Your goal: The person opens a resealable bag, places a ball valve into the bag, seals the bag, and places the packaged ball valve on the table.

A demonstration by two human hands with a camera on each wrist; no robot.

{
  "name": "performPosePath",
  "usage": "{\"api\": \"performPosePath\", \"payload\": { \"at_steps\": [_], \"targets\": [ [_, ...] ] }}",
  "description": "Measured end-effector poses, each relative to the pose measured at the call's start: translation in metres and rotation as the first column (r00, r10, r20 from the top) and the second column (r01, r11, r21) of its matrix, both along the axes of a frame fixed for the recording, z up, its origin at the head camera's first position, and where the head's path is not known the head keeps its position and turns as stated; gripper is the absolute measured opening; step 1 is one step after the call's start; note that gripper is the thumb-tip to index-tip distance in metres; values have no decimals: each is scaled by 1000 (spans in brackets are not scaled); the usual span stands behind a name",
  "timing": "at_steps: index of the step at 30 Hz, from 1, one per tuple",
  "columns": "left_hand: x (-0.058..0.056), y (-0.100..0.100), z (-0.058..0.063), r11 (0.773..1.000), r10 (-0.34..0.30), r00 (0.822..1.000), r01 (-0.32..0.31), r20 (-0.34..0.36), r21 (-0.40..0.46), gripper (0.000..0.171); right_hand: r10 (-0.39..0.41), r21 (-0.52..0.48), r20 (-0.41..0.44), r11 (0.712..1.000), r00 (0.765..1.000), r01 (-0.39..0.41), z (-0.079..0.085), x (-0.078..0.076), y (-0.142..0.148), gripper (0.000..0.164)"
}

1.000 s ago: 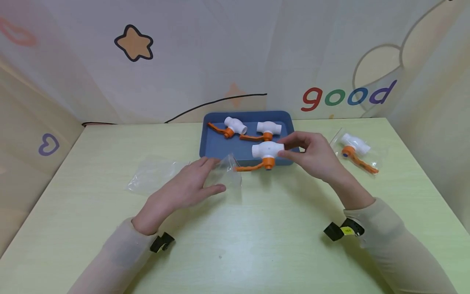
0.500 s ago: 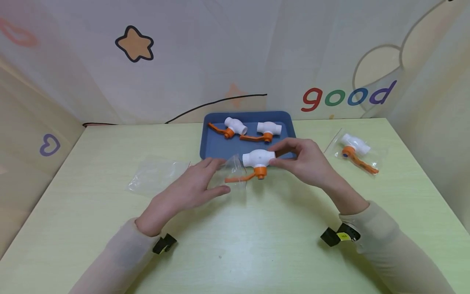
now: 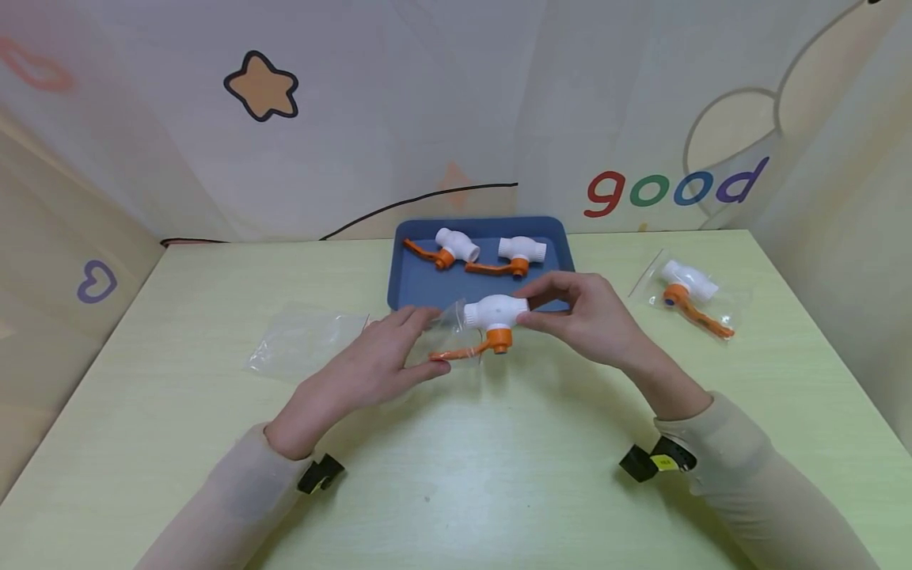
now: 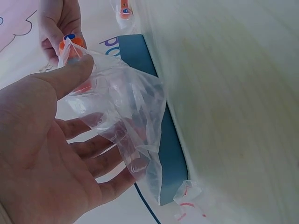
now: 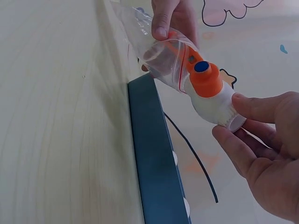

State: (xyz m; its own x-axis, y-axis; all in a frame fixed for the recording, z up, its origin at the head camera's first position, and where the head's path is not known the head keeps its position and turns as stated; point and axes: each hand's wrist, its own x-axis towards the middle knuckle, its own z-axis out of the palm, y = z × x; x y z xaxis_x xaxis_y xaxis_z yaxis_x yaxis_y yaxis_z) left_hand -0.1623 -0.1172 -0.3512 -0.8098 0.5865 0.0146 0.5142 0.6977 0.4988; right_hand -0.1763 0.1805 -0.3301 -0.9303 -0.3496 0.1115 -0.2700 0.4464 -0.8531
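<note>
My right hand [image 3: 594,321] pinches one end of a white ball valve [image 3: 495,311] between thumb and fingers, above the table in front of the tray. The valve's orange lever [image 3: 459,353] points left, into the mouth of a clear zip bag [image 5: 161,58]. My left hand [image 3: 363,364] holds this bag, its thumb on one side and the fingers spread on the other, as the left wrist view shows. In the right wrist view the red zip line [image 5: 181,74] crosses the lever near the orange collar, while the white body stays outside the bag.
Behind the hands stands a blue tray [image 3: 413,289] with two more ball valves [image 3: 456,244] in it. To the right lies a bagged valve [image 3: 689,281]; another clear bag [image 3: 299,340] lies flat on the left. A printed curtain [image 3: 427,103] hangs behind the table.
My right hand has brought the ball valve left and toward me, from over the tray's front edge, so the lever now sits inside the bag. The left hand has barely shifted.
</note>
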Motion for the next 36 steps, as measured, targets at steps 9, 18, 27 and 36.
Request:
{"api": "performPosePath", "payload": {
  "at_steps": [9,18,27,36],
  "targets": [
    [0,2,-1,999,-16,1000,17,-15,32,70,18,-15,14,1000,1000,-18,-1,1,-2,27],
    [1,6,0,998,-32,999,32,-8,53,70,49,-40,13,998,999,-49,-1,2,-6,26],
    [2,11,0,997,-17,1000,16,6,69,71,54,-39,11,998,998,-53,-3,2,-9,26],
    [1,13,-1,989,-36,999,39,-22,141,68,56,-51,-14,997,998,-57,-3,3,-11,26]
  ]
}}
